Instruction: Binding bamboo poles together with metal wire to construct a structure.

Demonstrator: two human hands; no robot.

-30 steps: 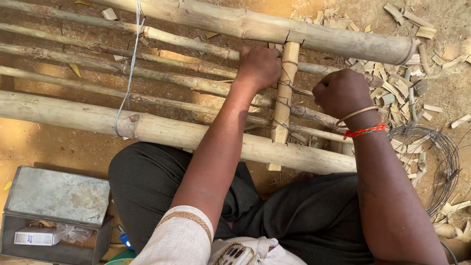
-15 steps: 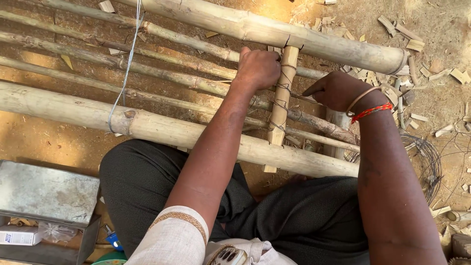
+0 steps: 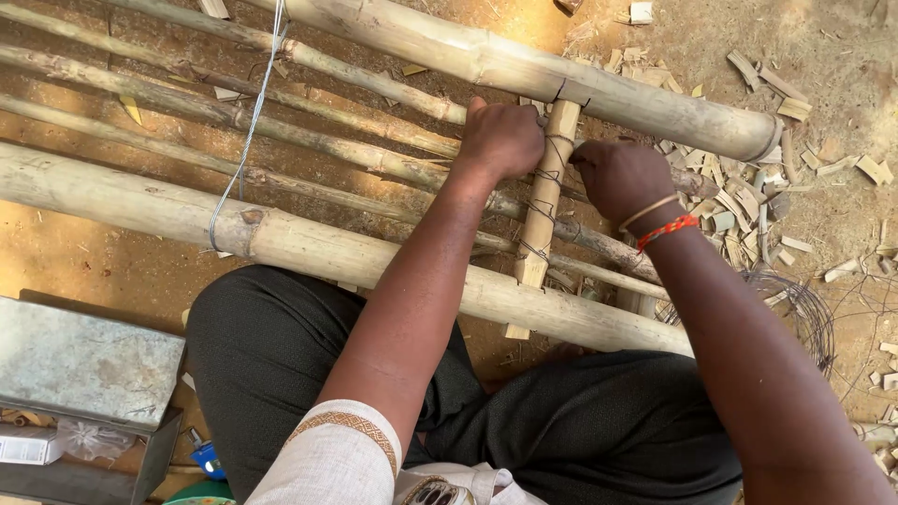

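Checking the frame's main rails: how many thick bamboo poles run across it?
2: one thick bamboo pole along the top beyond both hands, one nearer, just above the person's lap. Thinner sticks lie between; ends run out of view.

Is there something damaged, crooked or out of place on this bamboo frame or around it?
Nothing looks damaged. The short bamboo crosspiece is wired slightly tilted across the thin poles, between the left hand and right hand. Bamboo chips litter the ground and a loose wire coil lies beside the frame.

Bright sun is shining down on the bamboo poles (image 3: 393, 252) and the dirt ground (image 3: 832, 56), making them glow pale. The person's dark shadow is lying over the lap. Everything is looking sharp, with no blur.
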